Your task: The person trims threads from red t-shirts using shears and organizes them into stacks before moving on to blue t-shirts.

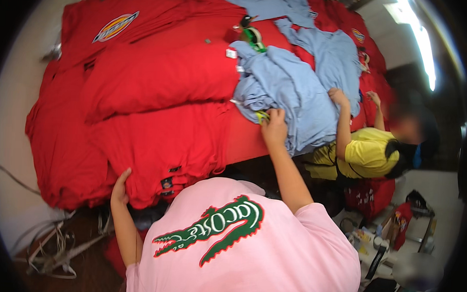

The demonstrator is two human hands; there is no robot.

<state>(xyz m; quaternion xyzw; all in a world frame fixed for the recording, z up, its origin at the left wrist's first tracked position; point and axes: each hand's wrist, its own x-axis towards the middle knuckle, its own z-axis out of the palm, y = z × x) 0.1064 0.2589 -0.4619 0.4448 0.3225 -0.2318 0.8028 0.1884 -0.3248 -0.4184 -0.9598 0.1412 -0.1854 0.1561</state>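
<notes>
My right hand [275,128] is closed around a small yellow-green object [262,116], mostly hidden by the fingers, so its kind cannot be made out. It is at the near left edge of a crumpled light blue shirt [297,91], which has white labels on its left side. My left hand [120,188] rests against the near edge of a stack of red shirts [156,143], its fingers stretched out along the cloth and partly hidden. Dark neck labels show at the stack's near edge.
More red shirts [160,20] cover the far table. A green and white tape dispenser [254,38] lies beyond the blue shirt. At right, a person in yellow [372,153] handles blue cloth. Cables [55,250] lie at lower left; a cluttered table [363,248] stands lower right.
</notes>
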